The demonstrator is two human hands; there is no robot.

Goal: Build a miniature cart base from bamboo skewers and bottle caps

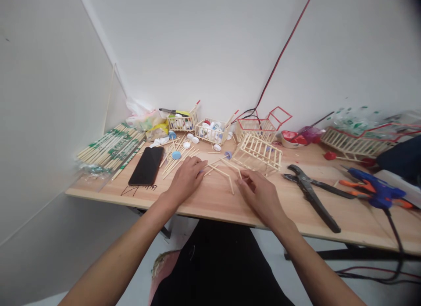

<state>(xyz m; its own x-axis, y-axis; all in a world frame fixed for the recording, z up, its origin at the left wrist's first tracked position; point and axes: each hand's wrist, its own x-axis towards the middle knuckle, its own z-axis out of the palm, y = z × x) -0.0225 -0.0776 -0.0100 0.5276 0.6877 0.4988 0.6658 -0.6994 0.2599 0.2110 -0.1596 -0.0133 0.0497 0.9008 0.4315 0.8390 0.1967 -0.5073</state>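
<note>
My left hand point(188, 178) rests low over the table with its fingers curled together at the end of a thin bent wooden stick point(219, 171). That stick runs right and then angles down toward me. Facing it, my right hand point(259, 192) pinches a second wooden stick point(239, 173) between thumb and fingers; this piece also looks bent or joined at an angle. Its lower end is hidden by the hand. Just behind my right hand lies a small cart frame of wooden sticks point(258, 153), tipped on its side. Loose sticks point(179, 153) are scattered beyond my left hand.
A phone point(146, 166) and wrapped chopstick packs point(112, 148) lie left. Stick carts point(213, 131) line the wall, some holding bottle caps. Black-handled pliers point(311, 196) and a blue glue gun point(378, 187) with its cord lie right. A red-stained bowl point(292, 140) stands behind.
</note>
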